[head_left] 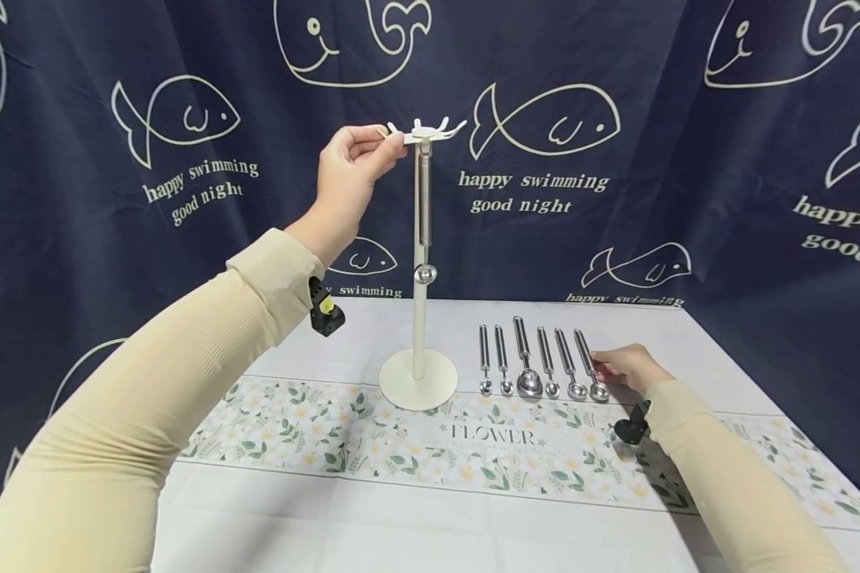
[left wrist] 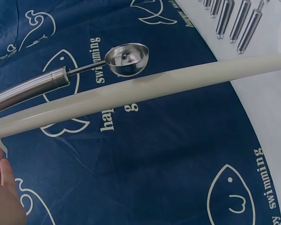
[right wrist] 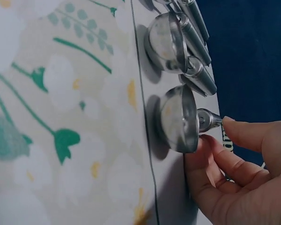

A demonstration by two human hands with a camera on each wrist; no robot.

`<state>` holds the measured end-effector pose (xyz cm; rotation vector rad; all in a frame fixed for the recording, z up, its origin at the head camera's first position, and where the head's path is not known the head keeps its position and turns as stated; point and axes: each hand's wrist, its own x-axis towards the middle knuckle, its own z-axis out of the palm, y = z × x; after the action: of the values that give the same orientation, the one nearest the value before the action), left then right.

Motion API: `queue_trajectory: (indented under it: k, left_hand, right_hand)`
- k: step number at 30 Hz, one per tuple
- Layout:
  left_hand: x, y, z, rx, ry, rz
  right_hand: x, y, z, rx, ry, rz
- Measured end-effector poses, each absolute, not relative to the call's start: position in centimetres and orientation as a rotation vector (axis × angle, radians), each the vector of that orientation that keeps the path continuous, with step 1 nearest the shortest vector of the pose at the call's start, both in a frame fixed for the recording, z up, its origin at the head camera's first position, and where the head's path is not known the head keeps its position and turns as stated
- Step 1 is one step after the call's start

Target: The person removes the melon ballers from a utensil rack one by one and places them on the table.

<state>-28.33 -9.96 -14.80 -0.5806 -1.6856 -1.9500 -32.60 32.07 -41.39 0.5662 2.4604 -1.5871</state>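
My left hand (head_left: pixel 347 179) is raised at the top of a white stand (head_left: pixel 419 318), its thumb and fingers pinching one of the hooked arms of the hook ring (head_left: pixel 425 134). From another hook hangs a metal scoop (head_left: pixel 425 199), handle up and bowl down beside the pole; the left wrist view shows its round bowl (left wrist: pixel 127 59) close to the pole. Over the table, my right hand (head_left: pixel 631 366) holds the handle of the rightmost scoop (head_left: pixel 589 366). In the right wrist view its thumb meets the handle behind the bowl (right wrist: pixel 180 119), with fingers curled below.
Several more metal scoops (head_left: pixel 545 362) lie in a row left of the right hand, handles pointing away; one has a larger bowl (head_left: pixel 529 383). The stand's round base (head_left: pixel 401 386) overlaps a floral strip (head_left: pixel 294 430) across the white table. A dark blue fish-print curtain (head_left: pixel 279 159) hangs behind.
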Motion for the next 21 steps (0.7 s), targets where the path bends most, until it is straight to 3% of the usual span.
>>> queue_trajectory:
  k: [21]
  left_hand:
    - [-28.0,-9.9,-14.7,-0.572,-1.668,-1.961]
  right_hand:
    - [-31.6,31.0,-37.0,0.344,2.244,-1.911]
